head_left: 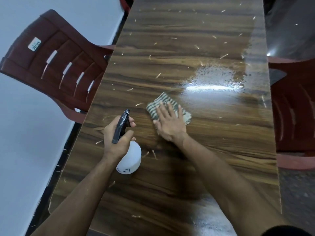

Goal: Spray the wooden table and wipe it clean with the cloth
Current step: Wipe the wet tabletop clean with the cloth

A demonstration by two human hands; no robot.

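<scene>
A long wooden table point(179, 48) runs away from me, flecked with small pale scraps. A wet, shiny patch point(218, 79) lies on its right half. My left hand point(117, 140) grips a white spray bottle point(132, 159) with a black trigger head point(121, 125), held just above the table, nozzle pointing away from me. My right hand point(168, 123) lies flat with spread fingers on a folded green-and-white striped cloth point(163, 103), pressing it onto the wood just left of the wet patch.
A dark red plastic chair point(56, 65) stands at the table's left edge against a white wall. Another red chair point(294, 108) stands at the right edge. A dull whitish smear point(209, 218) marks the table near me.
</scene>
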